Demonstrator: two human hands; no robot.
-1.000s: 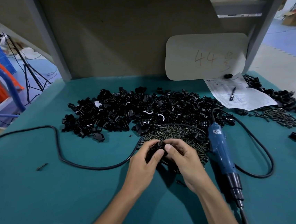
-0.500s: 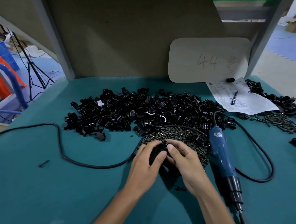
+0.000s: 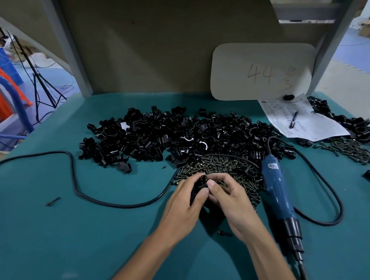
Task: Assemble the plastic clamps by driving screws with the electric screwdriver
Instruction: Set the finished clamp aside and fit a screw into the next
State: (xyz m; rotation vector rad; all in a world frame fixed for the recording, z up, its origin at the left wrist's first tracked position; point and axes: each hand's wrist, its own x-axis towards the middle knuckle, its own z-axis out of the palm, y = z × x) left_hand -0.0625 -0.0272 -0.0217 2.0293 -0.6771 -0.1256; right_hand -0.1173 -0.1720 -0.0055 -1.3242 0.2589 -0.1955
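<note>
Over screw heap (image 3: 223, 167): both hands (image 3: 207, 196) pinch black clamp (image 3: 200, 183)

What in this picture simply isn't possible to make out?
Head view only.
The clamp piece: mostly covered by left hand and right hand; any screw in it is unseen.
The electric screwdriver: bit tip cut off by bottom edge.
The printed sheet: text too small to read.

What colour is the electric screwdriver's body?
Blue, with a black nose; the electric screwdriver shows best in the head view.
</note>
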